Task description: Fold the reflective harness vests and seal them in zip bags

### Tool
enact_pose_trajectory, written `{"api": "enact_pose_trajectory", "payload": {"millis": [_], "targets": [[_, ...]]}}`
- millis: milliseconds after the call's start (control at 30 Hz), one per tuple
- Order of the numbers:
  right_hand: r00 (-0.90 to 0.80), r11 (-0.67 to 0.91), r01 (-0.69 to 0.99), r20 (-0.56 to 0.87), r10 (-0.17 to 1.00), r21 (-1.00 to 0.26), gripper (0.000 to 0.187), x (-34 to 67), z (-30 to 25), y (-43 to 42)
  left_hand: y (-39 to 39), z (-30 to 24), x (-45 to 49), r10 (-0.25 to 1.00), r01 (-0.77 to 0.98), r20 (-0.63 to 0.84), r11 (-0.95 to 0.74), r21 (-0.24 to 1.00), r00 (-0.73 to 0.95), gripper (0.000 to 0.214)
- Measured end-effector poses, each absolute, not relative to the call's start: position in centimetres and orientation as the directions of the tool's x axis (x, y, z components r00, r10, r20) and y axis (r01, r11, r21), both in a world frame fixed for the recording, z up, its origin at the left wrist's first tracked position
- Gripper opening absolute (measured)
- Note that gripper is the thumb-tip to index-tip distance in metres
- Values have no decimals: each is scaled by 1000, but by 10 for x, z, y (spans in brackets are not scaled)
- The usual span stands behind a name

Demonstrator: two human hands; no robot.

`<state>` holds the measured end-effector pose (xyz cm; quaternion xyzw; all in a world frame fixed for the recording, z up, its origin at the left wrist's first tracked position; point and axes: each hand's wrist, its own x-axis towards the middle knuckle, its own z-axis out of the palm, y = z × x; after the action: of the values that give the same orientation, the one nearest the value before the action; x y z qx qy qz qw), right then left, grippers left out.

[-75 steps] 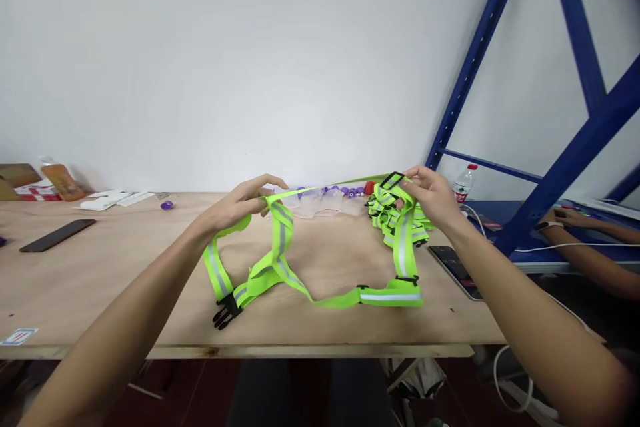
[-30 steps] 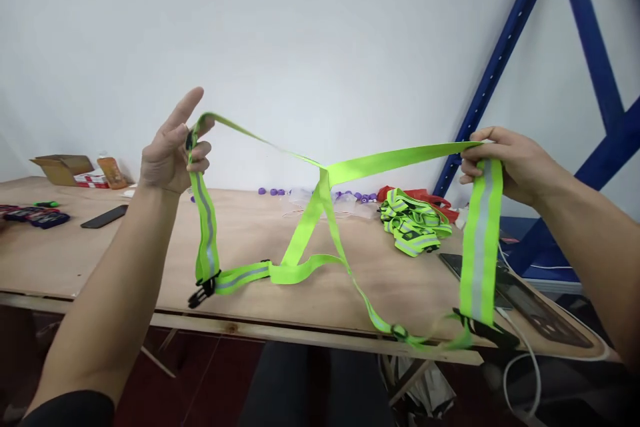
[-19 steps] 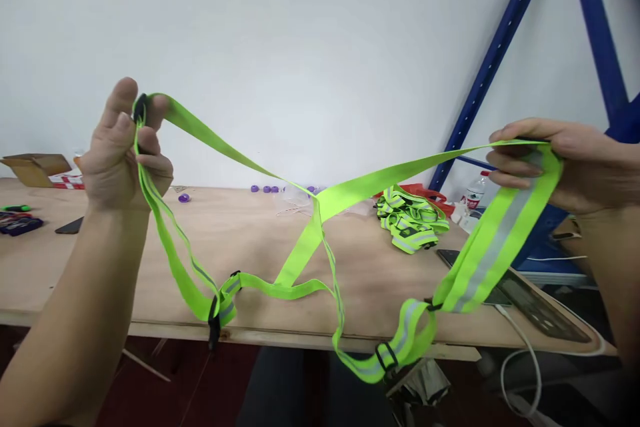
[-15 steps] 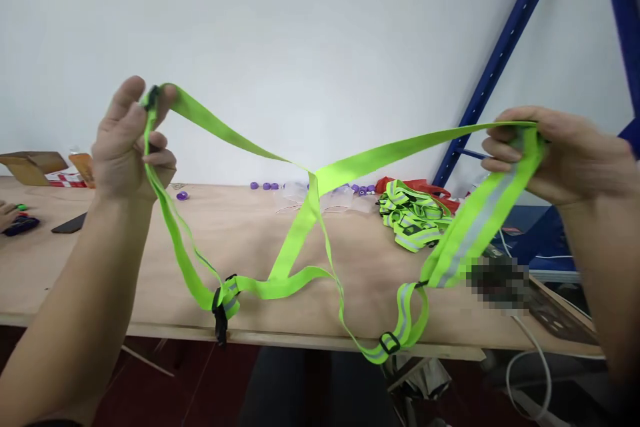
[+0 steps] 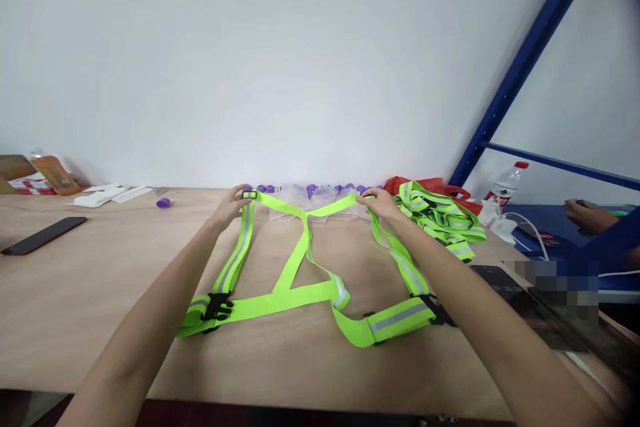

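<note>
A neon-green reflective vest point(image 5: 280, 303) made of straps lies spread on the wooden table, its shoulder straps meeting in a Y at the middle. Fingers of my left hand point(image 5: 233, 205) are closed on the top left strap beside a black slider. At the top right strap, my right hand point(image 5: 381, 203) pinches the band in the same way. Black buckles point(image 5: 219, 307) sit at the lower left and lower right corners. The lower right waist strap is twisted near its middle. My right forearm covers part of the right-hand buckle.
Several more green reflective straps point(image 5: 443, 220) are heaped at the right by a red bag point(image 5: 430, 185). Purple caps point(image 5: 163, 203) and clear plastic point(image 5: 290, 203) lie toward the wall. A dark phone point(image 5: 45, 235) is at left. Another person's hand point(image 5: 590, 215) is at far right, behind a blue frame point(image 5: 520, 73).
Both hands have come down and inward from in front of the wall. The vest, held up in the air before, now lies spread on the table with both hands still gripping its top straps.
</note>
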<state>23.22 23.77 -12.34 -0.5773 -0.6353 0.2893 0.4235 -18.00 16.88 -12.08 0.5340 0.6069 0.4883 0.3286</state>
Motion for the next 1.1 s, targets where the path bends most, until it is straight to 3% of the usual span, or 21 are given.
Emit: {"api": "enact_pose_trajectory", "payload": {"millis": [167, 267, 300, 400, 467, 600, 733, 900, 1100], "targets": [[19, 247, 594, 320, 947, -766, 46, 235, -143, 231, 157, -130, -187, 959, 592, 134, 40, 805, -248, 63], [-74, 325, 605, 354, 932, -727, 43, 278, -143, 179, 101, -130, -191, 980, 696, 180, -68, 715, -89, 44], [-132, 364, 630, 368, 921, -686, 39, 298, -144, 156, 77, -133, -192, 977, 782, 210, -167, 601, 47, 42], [-254, 384, 694, 291, 922, -610, 38, 353, -155, 84, 7, -154, -194, 945, 867, 208, -316, 384, 252, 47], [-336, 379, 708, 189, 923, -595, 49, 374, -166, 48, -24, -174, -193, 917, 875, 179, -394, 282, 355, 52], [-393, 350, 746, 51, 918, -566, 59, 374, -182, 18, -43, -202, -189, 888, 888, 206, -441, 132, 411, 47], [-355, 354, 764, 106, 929, -539, 49, 369, -180, 15, -50, -204, -203, 892, 894, 223, -426, 135, 392, 45], [-181, 265, 749, 196, 964, -607, 48, 406, -182, 3, -75, -195, -240, 933, 919, 203, -337, 206, 297, 47], [-32, 127, 753, 156, 987, -646, 51, 444, -191, -15, -89, -188, -257, 952, 912, 142, -301, 280, 271, 47]]}}
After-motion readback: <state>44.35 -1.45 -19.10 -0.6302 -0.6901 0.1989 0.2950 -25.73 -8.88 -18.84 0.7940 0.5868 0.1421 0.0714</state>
